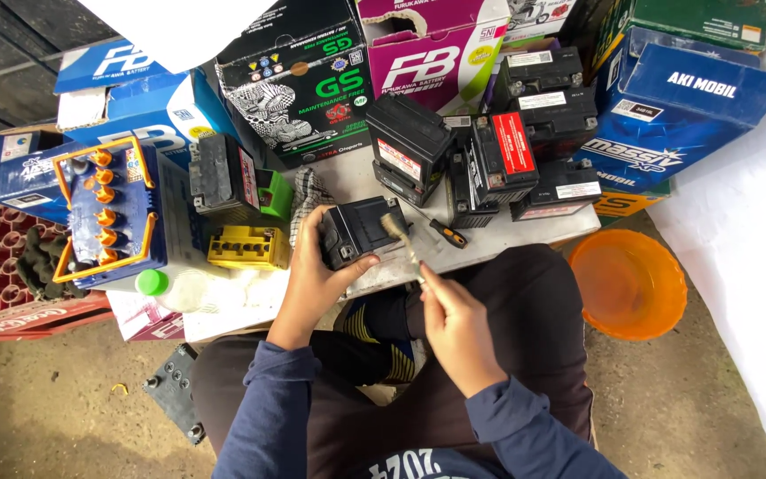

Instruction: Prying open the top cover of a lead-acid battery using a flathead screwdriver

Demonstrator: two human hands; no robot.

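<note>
Dark blue sleeves lead to a person's left hand [312,279], fingers [358,262] wrapped around a small black battery [358,231] at the near edge of the white worktop [347,177], while the right hand [456,324], fingers pinched together, holds a small brush [402,239] against its top. Bristles could slip off the battery, or flick residue toward the screwdriver [445,233] just right of it.
</note>
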